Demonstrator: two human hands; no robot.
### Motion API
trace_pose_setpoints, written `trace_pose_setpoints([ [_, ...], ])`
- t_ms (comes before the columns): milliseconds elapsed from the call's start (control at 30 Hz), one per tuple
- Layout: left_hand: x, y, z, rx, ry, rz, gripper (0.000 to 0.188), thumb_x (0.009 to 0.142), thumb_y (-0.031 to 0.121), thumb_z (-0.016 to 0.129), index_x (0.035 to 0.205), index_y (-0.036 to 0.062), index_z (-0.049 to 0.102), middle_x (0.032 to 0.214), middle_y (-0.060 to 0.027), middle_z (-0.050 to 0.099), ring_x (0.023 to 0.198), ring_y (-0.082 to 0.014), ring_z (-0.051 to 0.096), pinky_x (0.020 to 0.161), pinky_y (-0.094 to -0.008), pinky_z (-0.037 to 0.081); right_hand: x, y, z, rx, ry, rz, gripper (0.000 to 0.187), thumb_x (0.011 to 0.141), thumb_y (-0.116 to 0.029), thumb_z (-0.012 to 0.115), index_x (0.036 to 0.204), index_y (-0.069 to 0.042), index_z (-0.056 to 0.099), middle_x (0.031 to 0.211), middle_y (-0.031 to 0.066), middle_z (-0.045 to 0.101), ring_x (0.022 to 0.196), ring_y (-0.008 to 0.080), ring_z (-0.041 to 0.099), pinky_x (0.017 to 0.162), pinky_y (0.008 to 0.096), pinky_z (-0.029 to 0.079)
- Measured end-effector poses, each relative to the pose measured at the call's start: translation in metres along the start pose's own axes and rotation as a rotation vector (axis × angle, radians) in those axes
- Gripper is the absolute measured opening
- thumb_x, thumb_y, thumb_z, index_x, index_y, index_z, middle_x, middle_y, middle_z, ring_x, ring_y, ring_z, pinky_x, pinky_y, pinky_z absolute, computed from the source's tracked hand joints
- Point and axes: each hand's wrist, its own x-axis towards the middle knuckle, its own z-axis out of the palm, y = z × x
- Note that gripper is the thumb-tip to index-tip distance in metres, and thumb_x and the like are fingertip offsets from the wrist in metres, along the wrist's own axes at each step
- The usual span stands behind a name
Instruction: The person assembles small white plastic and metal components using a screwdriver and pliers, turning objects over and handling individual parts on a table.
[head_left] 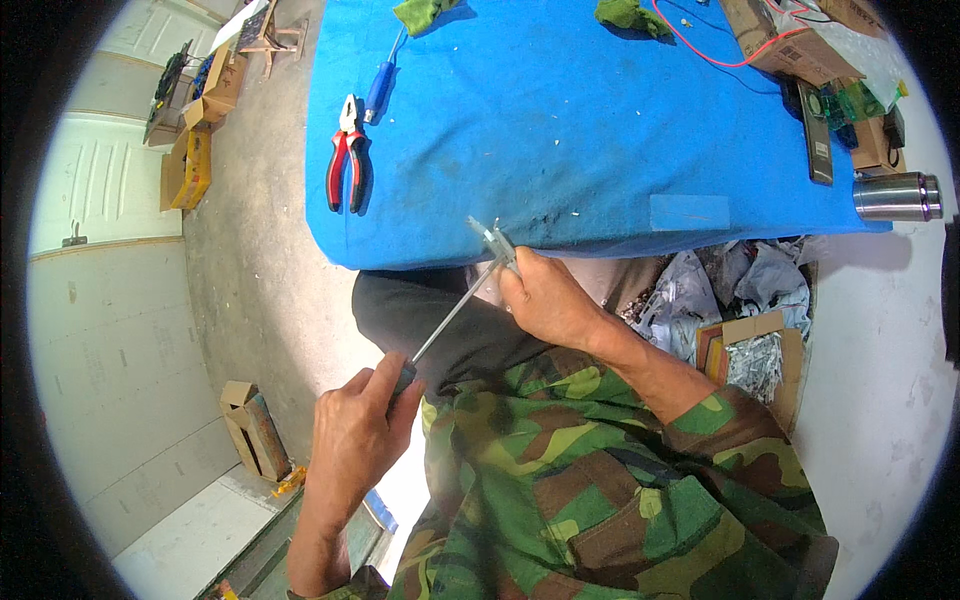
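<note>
My left hand (352, 415) is closed around the dark handle of a screwdriver (450, 318). The long metal shaft slants up and to the right, its tip end meeting a small grey metal piece (497, 243). That piece has a thin pronged end and is pinched in my right hand (552, 298); its exact kind is not clear, and my fingers cover its lower part. Both hands are over my lap, just before the near edge of the blue-covered table (480, 150). Whether the tip is inside the piece or only against it, I cannot tell.
Red-and-black pliers (347, 160) and a blue-handled screwdriver (380, 92) lie at the table's left. A steel flask (897, 197), a dark flat device (815, 132) and a cardboard box (775, 45) are at the right. Below stands a carton of shiny scraps (755, 365).
</note>
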Motion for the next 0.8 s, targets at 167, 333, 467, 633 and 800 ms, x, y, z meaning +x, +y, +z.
trace_pose_setpoints([
  [167, -0.001, -0.013, 0.014, -0.182, 0.068, 0.009, 0.026, 0.097, 0.014, 0.075, 0.118, -0.0012, 0.072, 0.079, -0.0148, 0.072, 0.062, -0.0179, 0.068, 0.055, -0.0362, 0.052, 0.001, 0.001, 0.001, -0.015, 0.004, -0.02, 0.032, 0.105, -0.021, 0.058, 0.098, 0.011, 0.059, 0.086, 0.0364, 0.067, 0.087, 0.0562, 0.066, 0.077, 0.06, 0.051],
  [333, 0.002, -0.017, 0.015, -0.355, 0.01, -0.067, 0.027, 0.099, 0.019, 0.074, 0.113, -0.0038, 0.074, 0.067, -0.008, 0.063, 0.059, -0.0117, 0.059, 0.053, -0.0308, 0.047, 0.003, 0.008, 0.004, -0.024, 0.021, -0.012, 0.033, 0.104, -0.022, 0.059, 0.098, 0.011, 0.059, 0.086, 0.0373, 0.067, 0.088, 0.0569, 0.066, 0.078, 0.0606, 0.05],
  [467, -0.001, -0.021, 0.025, -0.448, 0.011, -0.065, 0.033, 0.101, 0.027, 0.073, 0.113, -0.0037, 0.074, 0.067, -0.0061, 0.063, 0.059, -0.0104, 0.058, 0.053, -0.0302, 0.046, 0.002, 0.008, 0.005, -0.016, 0.034, -0.02, 0.033, 0.104, -0.022, 0.059, 0.097, 0.01, 0.059, 0.086, 0.0373, 0.067, 0.088, 0.0569, 0.066, 0.077, 0.0607, 0.05],
  [633, -0.002, -0.034, 0.04, -0.55, -0.004, -0.075, 0.034, 0.102, 0.029, 0.07, 0.11, -0.0039, 0.075, 0.068, -0.009, 0.067, 0.056, -0.0134, 0.06, 0.051, -0.0309, 0.046, 0.002, 0.006, 0.005, -0.058, 0.033, -0.02, 0.035, 0.104, -0.024, 0.058, 0.095, 0.009, 0.061, 0.086, 0.0369, 0.067, 0.087, 0.056, 0.066, 0.076, 0.0603, 0.05],
  [800, -0.001, -0.036, 0.041, -0.58, -0.04, -0.109, 0.036, 0.102, 0.031, 0.072, 0.115, -0.002, 0.075, 0.07, -0.0045, 0.066, 0.061, -0.0098, 0.061, 0.053, -0.0275, 0.046, 0.003, 0.008, 0.004, -0.041, 0.037, -0.02, 0.036, 0.104, -0.025, 0.058, 0.096, 0.01, 0.061, 0.084, 0.0362, 0.067, 0.086, 0.0552, 0.067, 0.075, 0.0596, 0.05],
])
